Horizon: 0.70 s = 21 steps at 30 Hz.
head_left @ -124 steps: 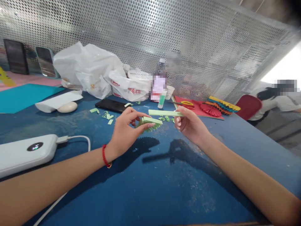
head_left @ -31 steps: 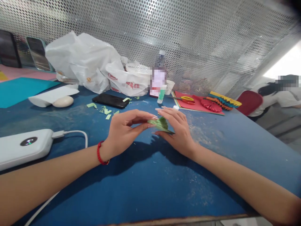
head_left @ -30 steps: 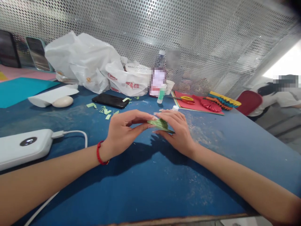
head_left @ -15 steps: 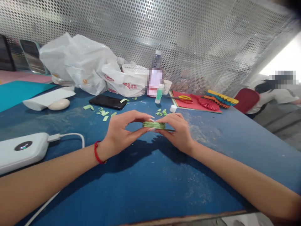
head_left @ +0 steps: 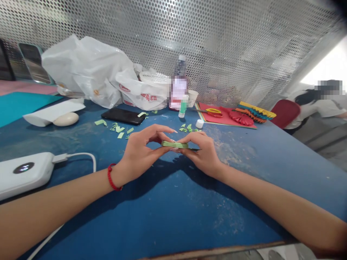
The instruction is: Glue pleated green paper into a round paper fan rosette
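Note:
Both hands pinch one small stack of folded green paper [head_left: 175, 144] above the middle of the blue table [head_left: 173, 213]. My left hand [head_left: 142, 151] grips its left part between thumb and fingers, with the index finger lifted off it. My right hand [head_left: 203, 153] holds the right part, thumb below and fingers on top. The fingers hide part of the folds. Just beyond the hands lie green paper scraps [head_left: 189, 128], a white cap [head_left: 200, 124] and an upright glue stick [head_left: 182, 108].
A black phone [head_left: 123, 116] lies behind my left hand, near plastic bags [head_left: 92, 72]. Scissors [head_left: 214, 112] rest on red paper [head_left: 207, 117] beside folded paper fans [head_left: 253, 112]. A power bank [head_left: 25, 177] with a cable sits at left. A person [head_left: 316, 104] sits far right.
My left index finger has lifted away from the green paper stack. The stack looks flatter and has shifted slightly left. Both hands still hold it.

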### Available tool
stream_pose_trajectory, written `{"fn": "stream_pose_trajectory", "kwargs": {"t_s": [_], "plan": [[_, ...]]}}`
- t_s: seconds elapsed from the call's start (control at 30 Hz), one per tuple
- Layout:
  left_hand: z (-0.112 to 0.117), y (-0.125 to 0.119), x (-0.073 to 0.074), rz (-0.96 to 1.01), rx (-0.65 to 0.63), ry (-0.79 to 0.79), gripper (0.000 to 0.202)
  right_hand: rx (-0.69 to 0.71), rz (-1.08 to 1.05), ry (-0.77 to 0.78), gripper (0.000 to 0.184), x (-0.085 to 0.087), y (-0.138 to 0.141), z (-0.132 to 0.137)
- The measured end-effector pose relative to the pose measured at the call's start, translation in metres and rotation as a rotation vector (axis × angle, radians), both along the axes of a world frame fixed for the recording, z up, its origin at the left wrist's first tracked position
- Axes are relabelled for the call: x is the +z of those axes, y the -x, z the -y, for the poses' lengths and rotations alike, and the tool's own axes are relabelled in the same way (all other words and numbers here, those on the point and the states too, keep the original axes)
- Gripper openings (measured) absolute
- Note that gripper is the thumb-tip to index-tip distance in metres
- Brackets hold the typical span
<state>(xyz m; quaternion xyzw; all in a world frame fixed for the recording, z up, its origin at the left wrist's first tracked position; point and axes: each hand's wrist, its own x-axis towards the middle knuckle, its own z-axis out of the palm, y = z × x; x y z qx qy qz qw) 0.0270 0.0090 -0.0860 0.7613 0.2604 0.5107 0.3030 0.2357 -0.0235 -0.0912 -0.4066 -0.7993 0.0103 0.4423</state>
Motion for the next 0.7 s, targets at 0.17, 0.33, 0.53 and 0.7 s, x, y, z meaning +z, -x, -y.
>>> {"fn": "stream_pose_trajectory", "kwargs": {"t_s": [0.17,0.33,0.53,0.7], "plan": [[0.0027,0.0014,0.0034,-0.045,0.041,-0.012,0.022,0.028,-0.002,0.000,0.010,0.0009,0.0002,-0.0005],[0.0027,0.0020,0.0046,-0.024,0.009,-0.008,0.015,0.051,-0.010,-0.043,0.009,0.0011,0.0010,-0.0001],[0.0015,0.0008,0.0023,-0.028,0.010,-0.003,0.016,0.049,0.009,-0.046,0.010,0.0011,0.0006,-0.0005],[-0.0061,-0.0013,0.0014,-0.016,-0.026,0.087,0.042,-0.042,0.112,-0.154,0.015,-0.0019,-0.0056,-0.0060]]}}
